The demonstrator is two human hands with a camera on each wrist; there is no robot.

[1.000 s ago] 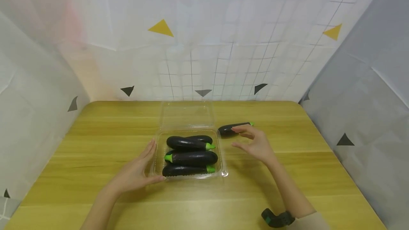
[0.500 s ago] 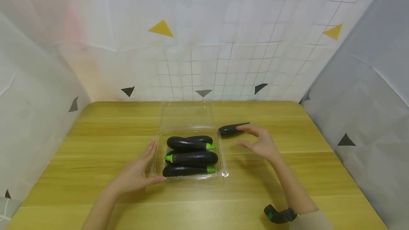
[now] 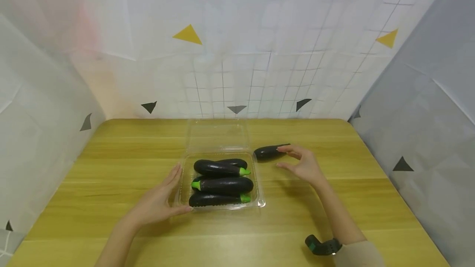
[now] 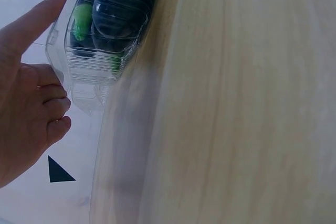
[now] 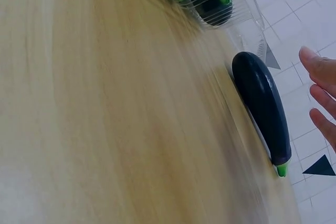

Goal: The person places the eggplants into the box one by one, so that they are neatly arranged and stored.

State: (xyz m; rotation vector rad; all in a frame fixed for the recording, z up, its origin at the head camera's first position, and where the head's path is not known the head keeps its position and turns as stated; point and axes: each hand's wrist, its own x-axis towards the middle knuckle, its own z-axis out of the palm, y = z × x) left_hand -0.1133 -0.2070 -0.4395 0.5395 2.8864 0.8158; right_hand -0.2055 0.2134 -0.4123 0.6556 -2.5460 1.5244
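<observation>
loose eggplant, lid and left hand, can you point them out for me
Loose eggplant (image 5: 261, 106): right wrist view, middle of its dark body.
Lid (image 3: 217, 136): head view, middle of the clear panel.
Left hand (image 3: 155, 202): head view, back of the hand.

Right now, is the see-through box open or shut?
Open. The see-through box has its lid tipped back on the far side, and the eggplants inside are uncovered.

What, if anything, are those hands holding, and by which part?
The right hand holds nothing. The left hand only touches the clear container around its near left corner.
</observation>
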